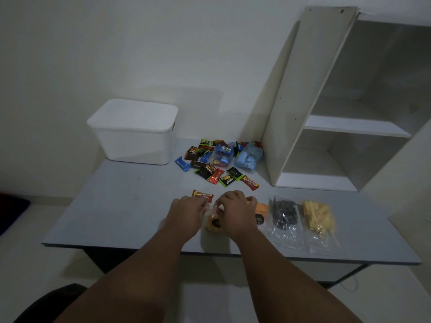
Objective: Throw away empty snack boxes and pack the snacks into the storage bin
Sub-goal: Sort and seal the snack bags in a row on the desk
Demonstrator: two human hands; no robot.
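A clear bag of yellow-brown snacks (212,223) lies on the grey table (121,206) near its front edge. My left hand (184,213) and my right hand (235,210) both pinch the top of this bag. A white storage bin (134,134) with its lid on stands at the back left. A heap of small wrapped snacks (210,164) and two blue packs (222,155) lie behind my hands. One red wrapper (202,195) lies just past my left hand.
To the right of my hands lie an orange snack bag (261,212), a bag of dark snacks (285,214) and a bag of yellow sticks (318,217). A white open shelf unit (326,127) stands at the back right. A dark chair (46,304) shows at bottom left.
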